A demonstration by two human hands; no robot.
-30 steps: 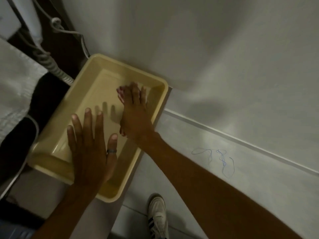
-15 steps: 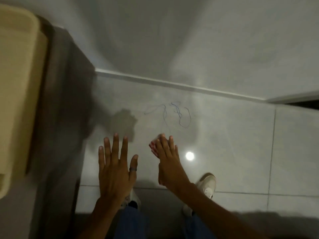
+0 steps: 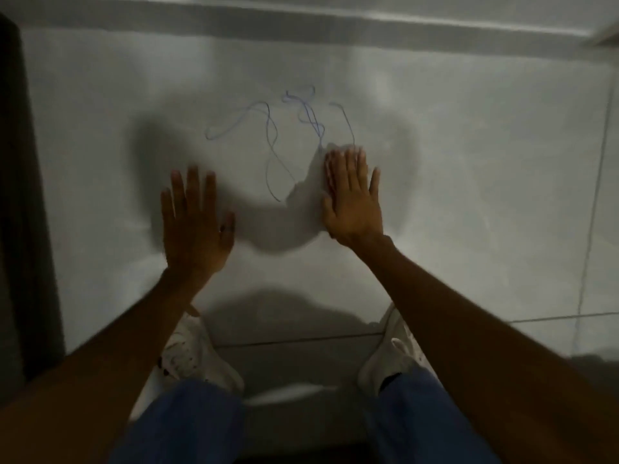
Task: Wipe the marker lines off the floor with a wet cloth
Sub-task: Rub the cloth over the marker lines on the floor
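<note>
Blue marker lines (image 3: pixel 284 128) loop across the pale grey floor tile (image 3: pixel 469 162) in the upper middle of the view. A pale cloth (image 3: pixel 306 185) lies flat on the floor at the lower right end of the lines, mostly hidden under my right hand (image 3: pixel 353 199). That hand presses on it with the fingers stretched out. My left hand (image 3: pixel 194 222), with a ring on the thumb, is spread flat and holds nothing, left of the lines and clear of them. I cannot tell whether it touches the floor.
A dark furniture edge (image 3: pixel 23 195) runs down the left side. The skirting board (image 3: pixel 301 21) crosses the top. My two white shoes (image 3: pixel 197 356) (image 3: pixel 395 360) stand just behind the hands, with blue trouser legs (image 3: pixel 187 423) below them.
The view swung from the yellow tub down to the floor. Both hands moved with it, and my right hand brought the cloth down onto the near end of the marker lines.
</note>
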